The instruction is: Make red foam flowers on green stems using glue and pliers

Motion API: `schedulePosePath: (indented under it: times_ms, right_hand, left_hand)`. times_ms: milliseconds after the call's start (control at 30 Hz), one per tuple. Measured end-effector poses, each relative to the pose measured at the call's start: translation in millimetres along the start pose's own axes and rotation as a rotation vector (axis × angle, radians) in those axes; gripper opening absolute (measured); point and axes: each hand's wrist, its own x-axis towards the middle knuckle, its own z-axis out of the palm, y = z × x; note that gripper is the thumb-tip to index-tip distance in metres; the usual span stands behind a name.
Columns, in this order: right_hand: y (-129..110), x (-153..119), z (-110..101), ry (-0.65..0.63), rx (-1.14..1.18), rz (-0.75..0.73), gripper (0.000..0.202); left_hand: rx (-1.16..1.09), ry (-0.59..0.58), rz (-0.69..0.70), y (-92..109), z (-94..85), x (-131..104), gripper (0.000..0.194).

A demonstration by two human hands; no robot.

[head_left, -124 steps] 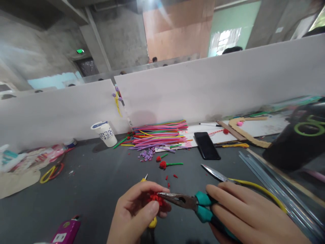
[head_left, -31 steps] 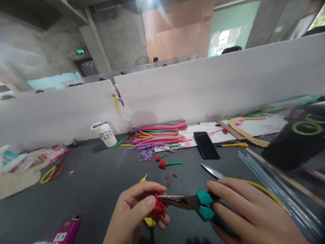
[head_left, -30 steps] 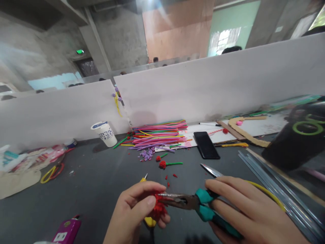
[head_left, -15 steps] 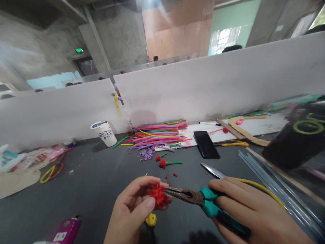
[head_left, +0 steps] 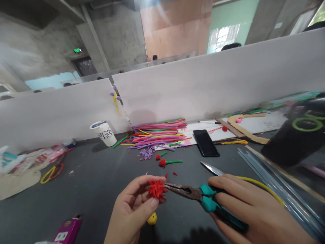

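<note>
A spiky red pipe-cleaner flower head (head_left: 155,189) is held between the thumb and fingers of my left hand (head_left: 135,206). My right hand (head_left: 243,203) grips a pair of needle-nose pliers (head_left: 209,196) by the teal and black handles. The pliers' tips reach the right side of the red flower head; whether they pinch a piece of it I cannot tell. Just beyond my hands lie a red flower with a green stem (head_left: 163,163), a smaller red one (head_left: 158,157) and a few red scraps (head_left: 175,173). Below my left hand is a yellow object (head_left: 152,219).
Bundled coloured pipe cleaners (head_left: 159,132) lie by the white partition (head_left: 203,81), with purple bits (head_left: 146,153) in front. Around stand or lie a white cup (head_left: 105,134), phone (head_left: 206,143), scissors (head_left: 52,173), an open blade (head_left: 210,168), clear rods (head_left: 274,189) and a purple lighter-like item (head_left: 68,230).
The red flower head has turned and shifted slightly left and up in my left hand. The pliers' tips have moved up a little with my right hand.
</note>
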Motion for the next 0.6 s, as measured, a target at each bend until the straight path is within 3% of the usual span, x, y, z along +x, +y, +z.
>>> schedulePosePath:
  times_ms: [600]
  right_hand:
    - [-11,18,-11,-0.017,-0.008,-0.028,0.019]
  left_hand:
    - [-0.026,0.031,0.014,-1,7.3,0,0.028]
